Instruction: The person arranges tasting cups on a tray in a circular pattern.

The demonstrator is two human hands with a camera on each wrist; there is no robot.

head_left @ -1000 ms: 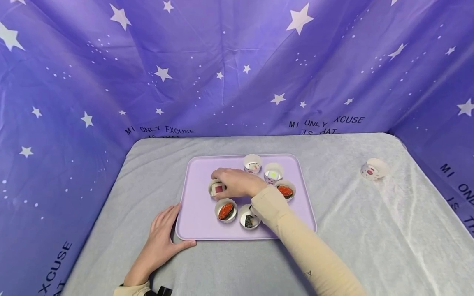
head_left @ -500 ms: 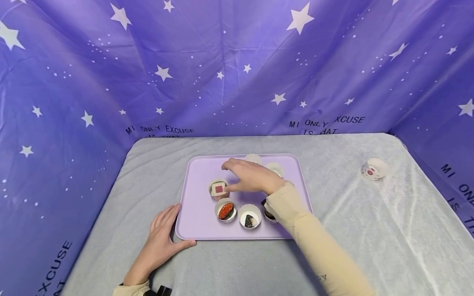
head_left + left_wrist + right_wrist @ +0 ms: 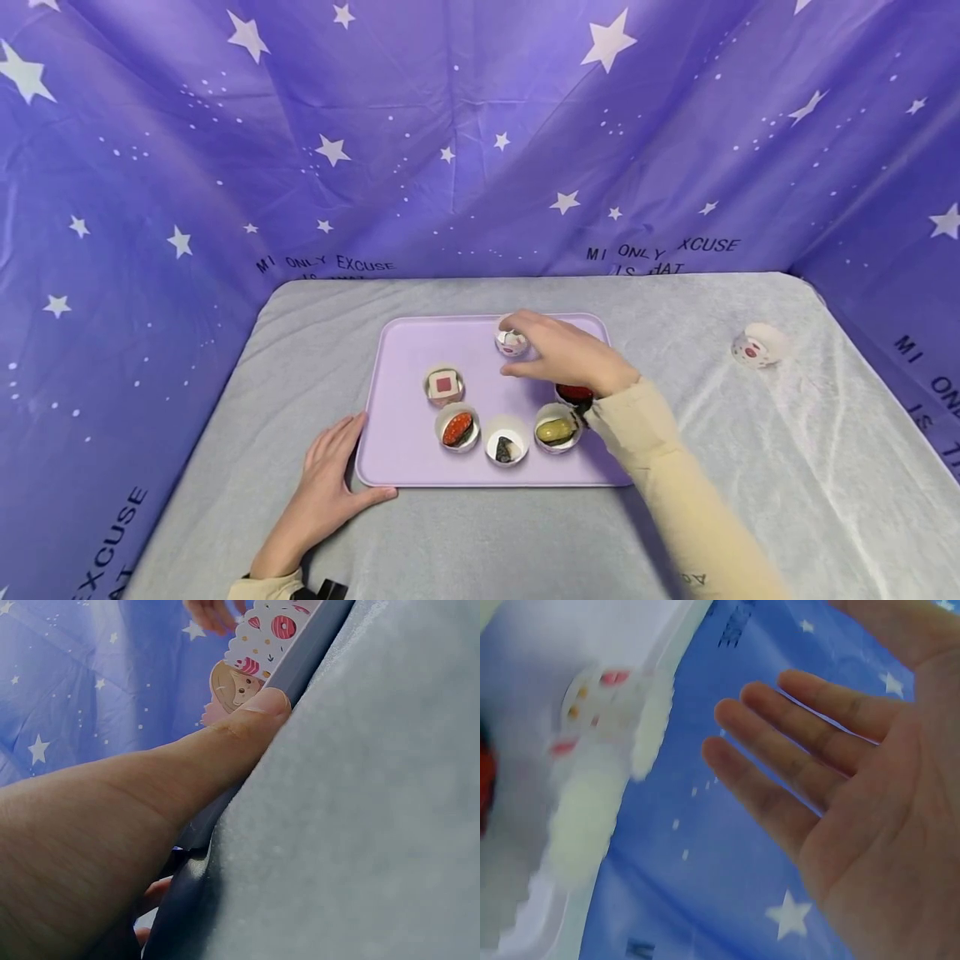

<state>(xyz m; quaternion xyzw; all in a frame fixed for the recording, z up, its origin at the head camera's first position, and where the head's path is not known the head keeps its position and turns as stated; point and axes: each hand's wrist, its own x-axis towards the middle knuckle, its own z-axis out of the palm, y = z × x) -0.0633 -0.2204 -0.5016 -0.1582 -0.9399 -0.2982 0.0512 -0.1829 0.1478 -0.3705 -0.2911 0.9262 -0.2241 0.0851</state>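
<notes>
My left hand (image 3: 324,490) rests at the near left corner of a lilac tray (image 3: 401,346), thumb along the front edge, fingers by the left side. Above the tray's back right, my right hand (image 3: 570,353) holds nothing; its fingers are extended in the right wrist view. Beside its fingertips stands a paper cup (image 3: 512,343) with a pale piece inside. Other cups hold a white piece with a red square (image 3: 444,384), red roe sushi (image 3: 457,428), a rice ball with seaweed (image 3: 506,449) and a yellow-green topped sushi (image 3: 555,431). My right hand partly covers another red-topped piece (image 3: 574,392).
A separate patterned paper cup (image 3: 756,345) stands on the grey cloth (image 3: 750,467) to the right of the tray. A purple star-printed curtain (image 3: 450,183) closes off the back and both sides.
My right hand has moved right, away from the cup with the red-square piece, toward the back right cups. That piece and the yellow-green sushi are now uncovered. My left hand has stayed put.
</notes>
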